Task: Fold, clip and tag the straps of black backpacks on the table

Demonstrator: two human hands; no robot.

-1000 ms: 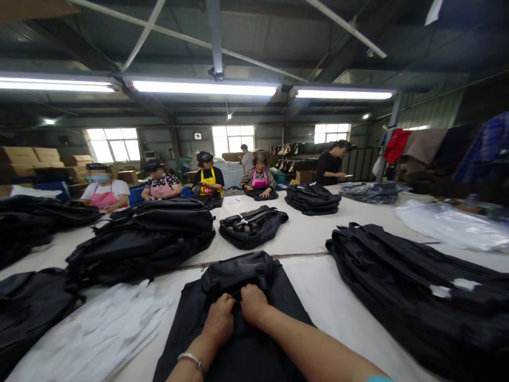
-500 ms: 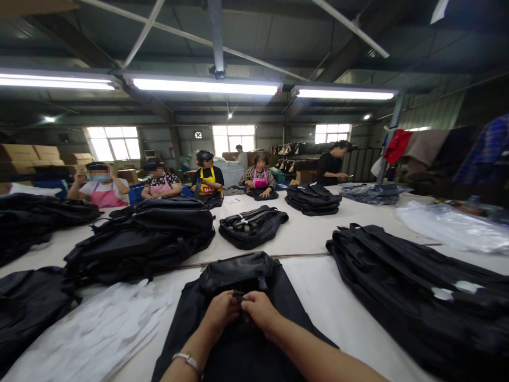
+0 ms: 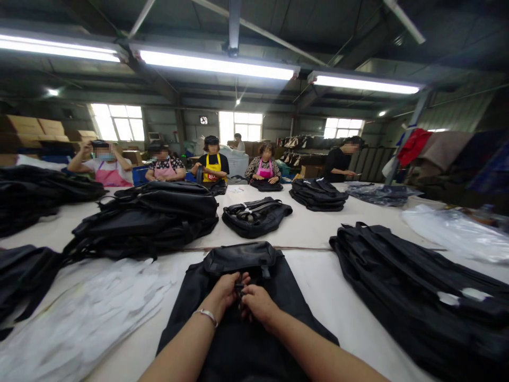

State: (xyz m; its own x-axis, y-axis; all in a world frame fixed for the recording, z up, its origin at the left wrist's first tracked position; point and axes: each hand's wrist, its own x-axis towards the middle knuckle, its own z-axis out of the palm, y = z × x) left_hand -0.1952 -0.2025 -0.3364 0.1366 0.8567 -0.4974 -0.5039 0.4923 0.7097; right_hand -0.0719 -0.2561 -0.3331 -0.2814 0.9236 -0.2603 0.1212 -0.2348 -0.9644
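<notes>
A black backpack (image 3: 246, 345) lies flat in front of me, its top flap (image 3: 240, 258) at the far end. Both my hands are over its upper part, just below the flap. My left hand (image 3: 227, 289), with a silver bracelet on the wrist, pinches a small black fitting (image 3: 239, 287), and some of its fingers are lifted. My right hand (image 3: 258, 306) is closed close beside it, fingertips on the lower end of the same fitting. Whether this is a buckle or a cord end I cannot tell; the fingers partly cover it.
Stacked black bags lie to the left (image 3: 147, 220) and right (image 3: 421, 281), with another black bag (image 3: 256, 216) ahead. White plastic sheets (image 3: 99, 313) spread at the left on the white table (image 3: 310, 270). Several co-workers sit or stand across the table.
My view has tilted down slightly and shifted left. My left hand has turned and its fingers have risen above the right hand; both stay at the small black fitting.
</notes>
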